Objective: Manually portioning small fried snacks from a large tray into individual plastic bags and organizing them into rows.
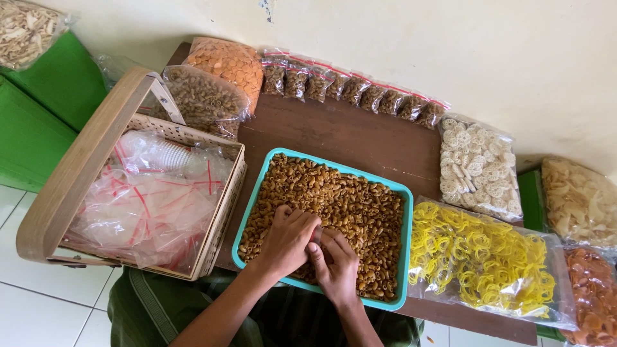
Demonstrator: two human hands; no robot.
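A teal tray (403,254) full of brown curved macaroni snacks (347,199) sits on a dark wooden table (360,138). My left hand (286,241) rests knuckles-up on the snacks at the tray's near side, fingers curled. Beside it, my right hand (335,263) touches the left, its fingers bent around something small; what lies between them is hidden. Both hands are pressed together over the pile.
A wicker basket (71,173) holding clear zip bags (148,199) stands at the left. Small filled packets (360,90) line the wall. Large bags of crackers lie around: yellow (482,260), white (479,167), orange (231,64), brown (202,99).
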